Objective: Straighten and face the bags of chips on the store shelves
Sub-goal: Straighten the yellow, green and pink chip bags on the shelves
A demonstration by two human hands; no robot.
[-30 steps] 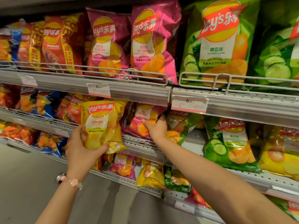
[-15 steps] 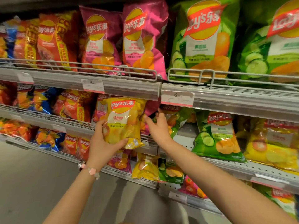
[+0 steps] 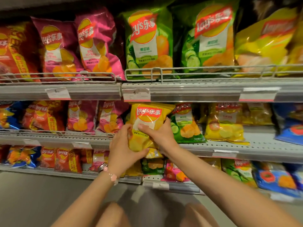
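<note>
Head view showed the left hand (image 3: 122, 147) and right hand (image 3: 161, 134) both clamped on the yellow chip bag (image 3: 147, 123) at the middle shelf (image 3: 246, 149), left of the green bag (image 3: 186, 125), which risked being knocked askew if crowded.

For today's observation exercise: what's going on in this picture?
A person is tidying store shelves of chip bags. Both hands hold one yellow bag at the middle shelf: the left hand grips its lower left side, the right hand its right side. The bag is upright, logo facing out, between pink bags on its left and a green bag on its right. It is not yet released.
</note>
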